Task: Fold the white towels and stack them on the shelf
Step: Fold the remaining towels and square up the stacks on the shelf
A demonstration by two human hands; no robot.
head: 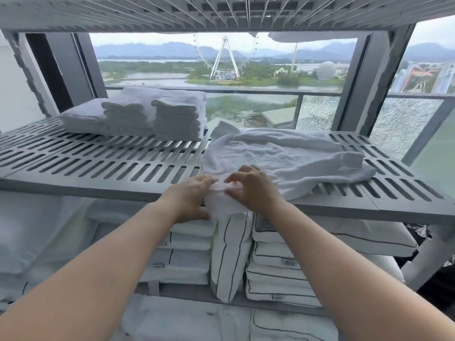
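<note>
The left hand and right hand are pinching the towel's overhanging corner in a narrow grip, so an uneven tug is risking dragging it off the shelf.

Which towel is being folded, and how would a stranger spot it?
Find the grey slotted plastic shelf before the window. On its right half lies a rumpled white terry towel, its near corner held by the left hand and right hand. Unlike the neatly folded white towel stacks at the left rear, it lies spread out and creased.
</note>
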